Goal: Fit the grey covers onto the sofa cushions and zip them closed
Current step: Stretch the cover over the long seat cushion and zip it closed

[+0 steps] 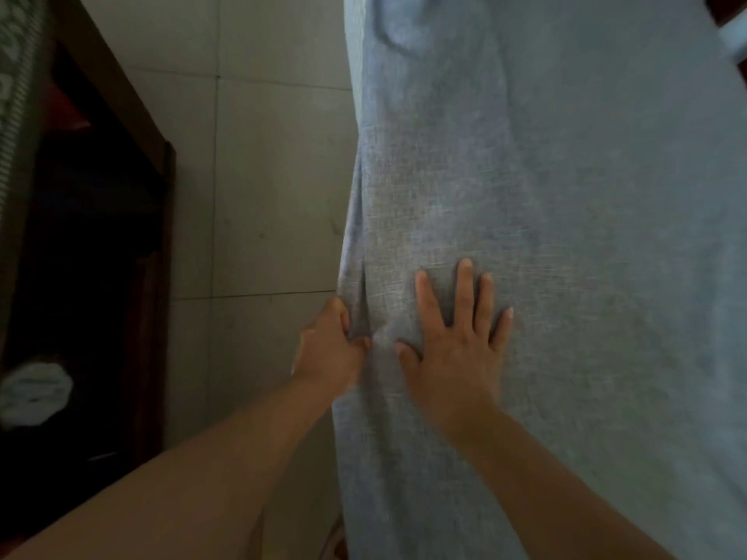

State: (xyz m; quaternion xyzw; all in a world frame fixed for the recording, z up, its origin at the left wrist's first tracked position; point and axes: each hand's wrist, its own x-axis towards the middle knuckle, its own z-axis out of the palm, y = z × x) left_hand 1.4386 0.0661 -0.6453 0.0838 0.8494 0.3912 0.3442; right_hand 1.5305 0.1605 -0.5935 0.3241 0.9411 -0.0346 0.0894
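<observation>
A large sofa cushion in a grey woven cover [566, 196] fills the right half of the view, standing on edge. My left hand [331, 349] grips a fold of the cover at the cushion's left edge, fingers curled into the fabric. Just to its right, my right hand [456, 333] lies flat on the broad face of the cover, fingers spread and straight, pressing on it. No zip shows in this view.
A pale tiled floor [262, 175] runs down the middle. Dark wooden furniture [133, 236] stands at the left, with a white cloth-like object [36, 392] low on it. A patterned fabric [16, 74] sits at the top left corner.
</observation>
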